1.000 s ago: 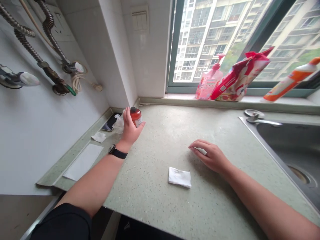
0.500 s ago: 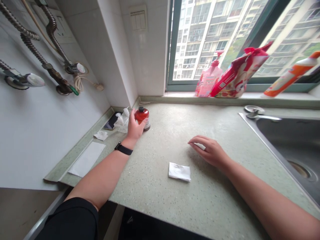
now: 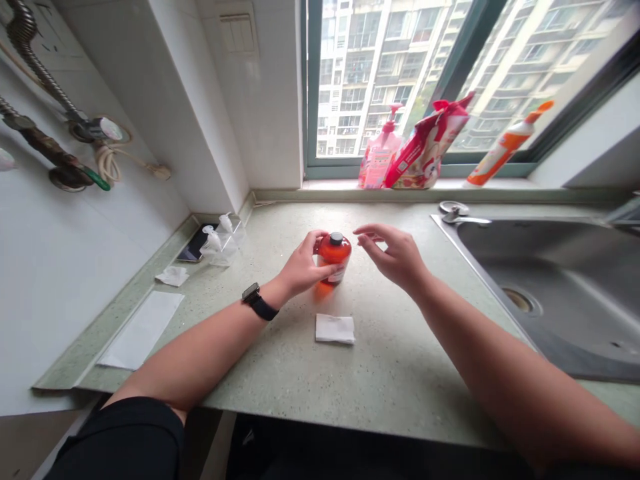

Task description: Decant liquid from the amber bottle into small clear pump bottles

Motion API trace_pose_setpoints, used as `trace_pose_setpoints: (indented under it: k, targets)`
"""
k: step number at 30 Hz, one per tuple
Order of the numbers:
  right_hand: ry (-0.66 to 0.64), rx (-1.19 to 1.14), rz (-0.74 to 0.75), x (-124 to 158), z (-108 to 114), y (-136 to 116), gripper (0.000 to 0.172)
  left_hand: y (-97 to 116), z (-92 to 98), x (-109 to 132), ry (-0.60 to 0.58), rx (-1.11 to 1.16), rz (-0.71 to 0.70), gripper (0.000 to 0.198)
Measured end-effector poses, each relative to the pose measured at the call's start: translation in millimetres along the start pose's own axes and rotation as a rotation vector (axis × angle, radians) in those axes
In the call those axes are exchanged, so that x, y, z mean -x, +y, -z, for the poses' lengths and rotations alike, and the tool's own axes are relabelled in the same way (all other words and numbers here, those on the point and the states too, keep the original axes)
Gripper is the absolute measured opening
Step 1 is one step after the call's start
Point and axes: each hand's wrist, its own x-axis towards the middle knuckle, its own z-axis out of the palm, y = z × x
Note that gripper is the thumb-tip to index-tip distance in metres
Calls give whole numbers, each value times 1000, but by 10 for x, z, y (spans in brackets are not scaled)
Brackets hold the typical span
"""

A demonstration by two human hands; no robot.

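My left hand (image 3: 306,265) is wrapped round the side of a reddish-orange bottle (image 3: 336,252) with a black cap (image 3: 337,238). The bottle stands upright on the speckled pale green counter (image 3: 280,360), its label partly covered by my thumb. To the right of the bottle, my right hand (image 3: 393,253) hovers near the cap, fingers curved and apart, touching nothing. A folded white tissue (image 3: 335,329) lies on the counter in front of the bottle.
Clear pump bottles (image 3: 220,243), a phone (image 3: 196,245), a crumpled tissue (image 3: 172,275) and a flat white sheet (image 3: 143,330) lie at the left. A steel sink (image 3: 560,280) is at the right. A pink pump bottle (image 3: 379,157), red bag (image 3: 427,150) and orange-white bottle (image 3: 503,150) stand on the sill.
My left hand has brought the orange bottle from the left back area to the middle of the counter. My right hand has come close to it. The view has shifted right.
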Motion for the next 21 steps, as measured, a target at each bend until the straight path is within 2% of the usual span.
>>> trace_pose_setpoints:
  k: [3,8,12,21]
  targets:
    - [-61,195,28,-265,153,-283,30,106,-148,-103,-30,13,14,74]
    - [-303,432,-121,-387,198,-586,28,110,-252,-107,-10,70,-1,71]
    - [-347,510,-150,-315,115,-609,21,35,-272,-34,2,83,-47,68]
    - [-353,473,14,-324,110,-475,13,59,-251,-81,-8,29,-64,61]
